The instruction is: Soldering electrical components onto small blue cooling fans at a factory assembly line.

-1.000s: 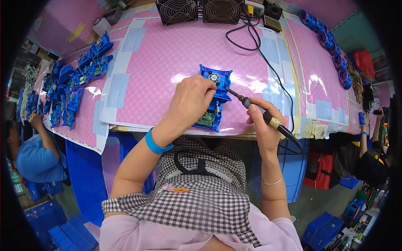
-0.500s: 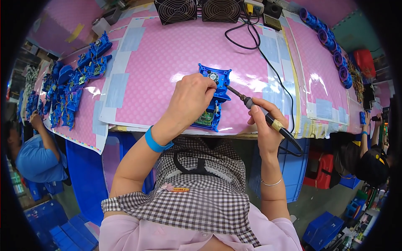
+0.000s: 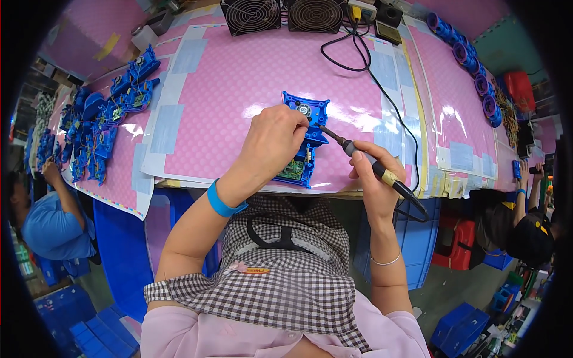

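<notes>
A blue plastic housing [image 3: 321,107] lies on the pink-covered table in front of me, with a small round speaker-like part [image 3: 304,110] in its upper section. Its lower section holds a green circuit board [image 3: 292,169]. Over the housing's left side, my left hand [image 3: 276,132] is closed in a pinch; what its fingertips hold is hidden. My right hand [image 3: 378,174] is wrapped round the dark handle of a soldering iron [image 3: 365,159]. The iron's tip points up and left into the housing, close to my left fingertips.
Two black fans [image 3: 250,17] stand at the table's far edge. The iron's black cord [image 3: 399,101] curves across the right side. Many blue assemblies [image 3: 113,110] pile up at left; blue ring-shaped parts [image 3: 480,83] line the right. Co-workers [image 3: 55,224] sit at both sides.
The soldering iron has shifted slightly left and down, its tip now further in over the housing near my left fingertips. My left hand and the housing have stayed put.
</notes>
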The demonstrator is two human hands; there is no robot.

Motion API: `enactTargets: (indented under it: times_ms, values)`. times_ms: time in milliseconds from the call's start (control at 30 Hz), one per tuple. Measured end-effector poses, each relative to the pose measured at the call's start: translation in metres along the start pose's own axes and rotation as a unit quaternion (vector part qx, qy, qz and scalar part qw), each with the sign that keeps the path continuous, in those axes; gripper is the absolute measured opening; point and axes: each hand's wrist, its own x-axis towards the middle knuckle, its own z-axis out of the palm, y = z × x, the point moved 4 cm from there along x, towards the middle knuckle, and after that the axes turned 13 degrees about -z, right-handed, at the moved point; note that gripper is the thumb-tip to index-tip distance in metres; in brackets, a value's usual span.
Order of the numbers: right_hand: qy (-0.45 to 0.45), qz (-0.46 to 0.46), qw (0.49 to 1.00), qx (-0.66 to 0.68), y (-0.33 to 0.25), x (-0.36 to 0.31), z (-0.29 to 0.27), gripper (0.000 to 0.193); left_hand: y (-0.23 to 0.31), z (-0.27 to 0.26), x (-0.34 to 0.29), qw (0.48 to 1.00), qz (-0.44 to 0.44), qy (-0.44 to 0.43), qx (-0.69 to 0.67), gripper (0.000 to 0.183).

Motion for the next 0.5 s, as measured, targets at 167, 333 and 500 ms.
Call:
enactTargets:
  times_ms: [167,333,500]
  values:
    - [-0.015,0.018,0.999,-0.032,-0.008,-0.002,-0.002,0.019,0.0,-0.001,0.0,1.0,-0.006,-0.007,0.004,0.01]
    - [0.013,0.004,1.0,-0.008,-0.01,0.0,-0.008,0.02,-0.001,0.0,0.0,1.0,0.003,0.001,-0.001,0.01]
    - [0.05,-0.027,0.998,-0.005,-0.005,-0.002,-0.014,0.021,0.0,-0.001,0.001,1.0,-0.008,-0.006,0.001,0.01]
